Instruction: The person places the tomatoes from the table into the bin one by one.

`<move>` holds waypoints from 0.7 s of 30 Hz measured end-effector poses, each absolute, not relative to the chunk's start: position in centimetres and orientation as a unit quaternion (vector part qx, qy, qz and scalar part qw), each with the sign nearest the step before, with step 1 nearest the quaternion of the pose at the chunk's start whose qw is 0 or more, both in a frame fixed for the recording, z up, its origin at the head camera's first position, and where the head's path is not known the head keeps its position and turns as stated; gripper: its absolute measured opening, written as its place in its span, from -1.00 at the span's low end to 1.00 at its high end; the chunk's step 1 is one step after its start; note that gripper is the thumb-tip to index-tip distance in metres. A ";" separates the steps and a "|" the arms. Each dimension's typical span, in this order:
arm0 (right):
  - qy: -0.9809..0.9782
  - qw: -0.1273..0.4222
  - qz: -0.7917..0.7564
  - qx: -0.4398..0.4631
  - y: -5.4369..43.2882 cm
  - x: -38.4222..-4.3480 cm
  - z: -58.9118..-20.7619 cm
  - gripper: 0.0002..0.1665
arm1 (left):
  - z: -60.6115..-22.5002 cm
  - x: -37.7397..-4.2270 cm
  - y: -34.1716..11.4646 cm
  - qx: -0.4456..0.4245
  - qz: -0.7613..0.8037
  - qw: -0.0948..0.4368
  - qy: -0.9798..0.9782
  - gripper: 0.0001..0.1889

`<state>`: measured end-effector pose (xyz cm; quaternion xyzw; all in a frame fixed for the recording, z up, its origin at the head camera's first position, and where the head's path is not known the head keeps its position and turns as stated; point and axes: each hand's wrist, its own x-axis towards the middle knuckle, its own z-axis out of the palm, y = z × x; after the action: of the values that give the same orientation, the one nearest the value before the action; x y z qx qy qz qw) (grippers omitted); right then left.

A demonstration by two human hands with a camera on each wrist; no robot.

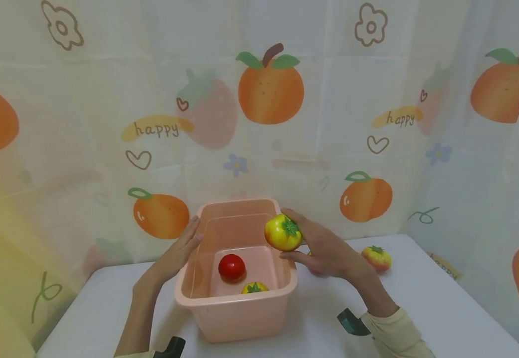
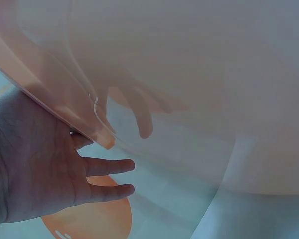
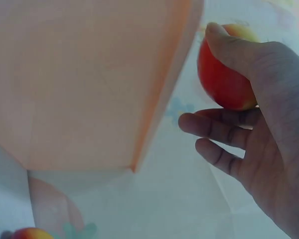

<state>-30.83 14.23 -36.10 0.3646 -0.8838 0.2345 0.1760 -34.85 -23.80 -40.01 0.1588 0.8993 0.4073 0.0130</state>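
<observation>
A pale pink plastic bin (image 1: 241,320) stands on the white table. With its fingers extended, my left hand (image 1: 176,256) touches the bin's left rim; in the left wrist view, fingers of the left hand (image 2: 45,159) spread beside the wall. Over the right rim, my right hand (image 1: 328,248) holds a yellow-and-red fruit with a green leafy top (image 1: 281,232). The right wrist view shows the red underside of this fruit (image 3: 226,79) between thumb and fingers. Inside the bin lie a shiny red round fruit (image 1: 231,267) and a yellow fruit with a green top (image 1: 255,288), partly hidden by the front rim.
Right of the bin, another yellow-and-red fruit (image 1: 377,259) sits on the table (image 1: 420,298). One more fruit (image 1: 316,273) is mostly hidden behind the right hand. A fruit-print curtain (image 1: 286,164) hangs close behind the bin.
</observation>
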 end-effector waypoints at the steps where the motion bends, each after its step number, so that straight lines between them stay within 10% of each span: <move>1: -0.880 0.184 0.231 0.372 14.1 -30.9 -36.3 0.12 | -40.0 -34.8 -23.8 0.159 0.408 0.014 0.899 -0.23; 21: -0.868 0.223 0.205 0.395 14.3 -31.3 -36.4 -0.40 | -40.1 -34.9 -23.8 0.154 0.408 0.016 0.899 -0.23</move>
<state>-31.25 14.26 -36.36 0.3946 -0.8676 0.2048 0.2229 -34.88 -23.77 -40.08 0.1545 0.8995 0.4085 0.0160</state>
